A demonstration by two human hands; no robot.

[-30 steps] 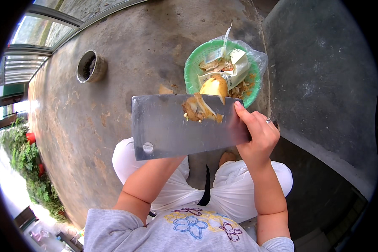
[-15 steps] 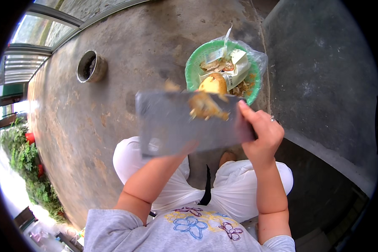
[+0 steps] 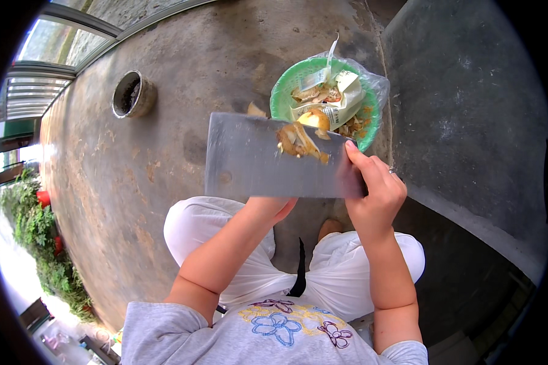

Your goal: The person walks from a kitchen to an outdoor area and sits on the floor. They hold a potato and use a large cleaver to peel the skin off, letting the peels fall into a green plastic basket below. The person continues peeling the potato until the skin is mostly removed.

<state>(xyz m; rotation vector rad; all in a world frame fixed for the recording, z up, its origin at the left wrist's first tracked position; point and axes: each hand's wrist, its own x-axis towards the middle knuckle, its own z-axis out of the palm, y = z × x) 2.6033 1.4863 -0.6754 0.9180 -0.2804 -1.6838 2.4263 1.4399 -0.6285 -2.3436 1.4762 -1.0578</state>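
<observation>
My right hand [image 3: 377,188] is closed round the handle end of a broad grey cleaver [image 3: 249,158], its blade reaching across to the left. Brown peel scraps [image 3: 301,143] cling to the blade's face. Behind the upper edge peeks a partly peeled potato [image 3: 315,119], yellow where the skin is off. My left hand [image 3: 274,207] reaches up behind the blade toward the potato and appears to hold it; its fingers are hidden. Just beyond is a green plastic basket [image 3: 276,100] lined with a clear bag, containing peelings and a printed wrapper [image 3: 347,100].
A round pot [image 3: 141,100] with dark contents stands on the worn concrete floor [image 3: 207,67] at the far left. A dark grey wall or raised slab [image 3: 463,103] borders the right. Green plants [image 3: 33,213] line the left, below a window frame [image 3: 79,21].
The cleaver has come up and tilted, its blade now covering more of the potato. More of my left wrist shows below the blade. My right hand stays on the handle.
</observation>
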